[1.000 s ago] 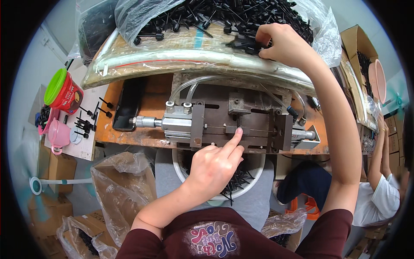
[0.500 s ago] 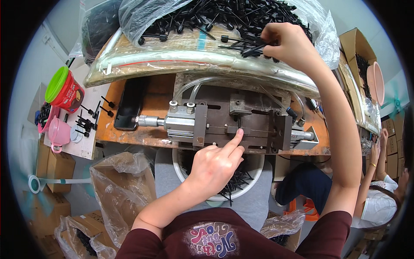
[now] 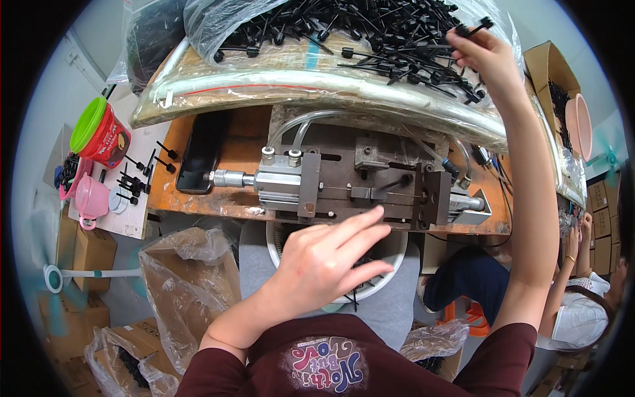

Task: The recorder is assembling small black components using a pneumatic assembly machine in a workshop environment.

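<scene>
My right hand (image 3: pixel 491 58) is raised over the far right of the tray, fingers pinched on a black plastic stemmed piece (image 3: pixel 477 28). Below it spreads a heap of similar black stemmed pieces (image 3: pixel 370 33). My left hand (image 3: pixel 324 259) hovers just in front of the metal clamping fixture (image 3: pixel 344 175), its fingers stretched out and apart with nothing in them. At the fixture's small central block (image 3: pixel 362 192), another black stemmed piece (image 3: pixel 395 183) lies tilted and blurred, apart from my fingertips. Under my left hand, a white basket (image 3: pixel 402 255) on my lap holds more black pieces, partly hidden.
The plastic-covered tray edge (image 3: pixel 264 85) runs behind the fixture. Clear air hoses (image 3: pixel 284 126) arch over it. A dark phone (image 3: pixel 200 155) lies left, near a red tub (image 3: pixel 109 139) and pink cup (image 3: pixel 91 198). Another person (image 3: pixel 579 311) sits at right.
My right hand has moved right and away from the heap, lifting a black piece. My left index finger has come off the fixture's block, the hand drawing back and its fingers spreading.
</scene>
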Demonstrator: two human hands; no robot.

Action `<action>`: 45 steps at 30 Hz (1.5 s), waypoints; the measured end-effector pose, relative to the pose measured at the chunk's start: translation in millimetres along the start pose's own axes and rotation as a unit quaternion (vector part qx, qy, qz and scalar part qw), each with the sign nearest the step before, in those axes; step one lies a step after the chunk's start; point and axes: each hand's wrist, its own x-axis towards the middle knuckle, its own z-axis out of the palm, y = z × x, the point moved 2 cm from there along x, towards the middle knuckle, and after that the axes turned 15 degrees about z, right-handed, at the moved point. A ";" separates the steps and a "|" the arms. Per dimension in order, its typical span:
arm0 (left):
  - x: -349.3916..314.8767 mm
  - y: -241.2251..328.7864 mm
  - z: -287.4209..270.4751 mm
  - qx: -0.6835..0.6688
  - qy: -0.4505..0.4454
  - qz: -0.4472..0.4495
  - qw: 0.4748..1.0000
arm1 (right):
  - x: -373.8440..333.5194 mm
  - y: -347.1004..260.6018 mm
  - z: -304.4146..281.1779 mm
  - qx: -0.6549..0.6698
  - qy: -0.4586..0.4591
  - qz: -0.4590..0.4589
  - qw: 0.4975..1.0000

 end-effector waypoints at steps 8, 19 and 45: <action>-3.1 -11.1 -16.6 -0.097 0.180 -0.071 0.976 | -149.2 -26.1 43.4 0.228 -0.161 0.056 0.959; -11.8 -5.4 -12.3 -0.190 0.101 -0.034 0.976 | -221.4 11.4 71.0 0.198 -0.119 0.118 0.966; -6.5 -14.9 34.4 0.175 -0.079 -0.015 0.981 | -239.9 39.2 60.5 0.384 -0.106 0.138 0.907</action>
